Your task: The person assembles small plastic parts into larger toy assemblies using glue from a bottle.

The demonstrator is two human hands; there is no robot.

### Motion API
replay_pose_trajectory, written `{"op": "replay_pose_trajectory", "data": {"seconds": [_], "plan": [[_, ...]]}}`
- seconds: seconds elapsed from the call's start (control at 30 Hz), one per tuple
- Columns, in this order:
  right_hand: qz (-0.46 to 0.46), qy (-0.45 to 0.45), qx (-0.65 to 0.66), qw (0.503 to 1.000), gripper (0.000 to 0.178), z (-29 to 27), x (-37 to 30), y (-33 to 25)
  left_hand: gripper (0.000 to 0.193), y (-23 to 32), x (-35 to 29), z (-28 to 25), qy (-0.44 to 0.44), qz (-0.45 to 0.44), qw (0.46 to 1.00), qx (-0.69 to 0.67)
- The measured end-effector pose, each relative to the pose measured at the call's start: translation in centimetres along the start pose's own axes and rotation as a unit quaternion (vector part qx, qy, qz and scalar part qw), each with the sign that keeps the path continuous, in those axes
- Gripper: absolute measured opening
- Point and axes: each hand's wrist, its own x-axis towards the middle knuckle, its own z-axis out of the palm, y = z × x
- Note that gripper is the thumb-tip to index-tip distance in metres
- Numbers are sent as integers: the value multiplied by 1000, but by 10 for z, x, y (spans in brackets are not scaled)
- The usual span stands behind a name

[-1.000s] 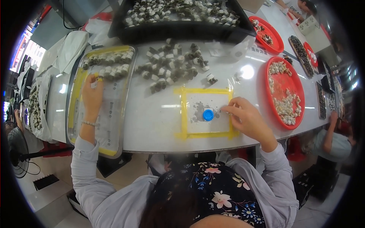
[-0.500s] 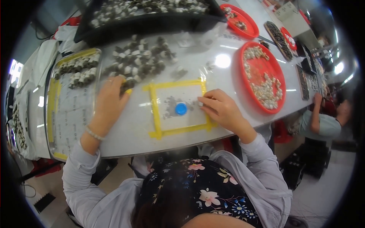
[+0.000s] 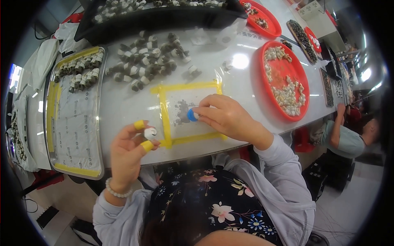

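My left hand (image 3: 130, 151), with yellow tape on its thumb and a finger, pinches a short roll (image 3: 150, 133) with a white wrap, held just above the table's near edge. My right hand (image 3: 227, 117) is closed in a pinch on a small white piece (image 3: 197, 116), largely covered by the fingers. These fingertips are at the right side of a blue round cap (image 3: 191, 114). The cap stands among dark grey smudges inside a yellow tape frame (image 3: 165, 115) on the table. Beyond my left hand lies a loose pile of similar dark rolls with white bands (image 3: 143, 61).
At left, a metal tray (image 3: 100, 135) carries two rows of rolls. A black bin (image 3: 164, 28) full of rolls stands at the back. To the right, a red round tray (image 3: 262, 82) holds cream-coloured pieces; another red tray (image 3: 276, 34) is behind it. A person (image 3: 347, 133) sits far right.
My left hand has come from the pile toward me with a roll in its fingers. My right hand has moved left to the blue cap, which has shifted slightly left.
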Motion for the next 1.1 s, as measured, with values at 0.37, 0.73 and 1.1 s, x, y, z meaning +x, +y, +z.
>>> {"op": "replay_pose_trajectory", "data": {"seconds": [0.37,0.73,1.1], "plan": [[-52,-117,-150,980,21,-2,15,-10,36,-40,9,18,-13,-28,989,-147],[-46,-153,-182,970,19,-2,19,-19,31,-47,12,28,-13,-13,990,-141],[48,-7,35,998,23,-1,3,-4,27,-48,12,28,-19,-12,987,-160]]}}
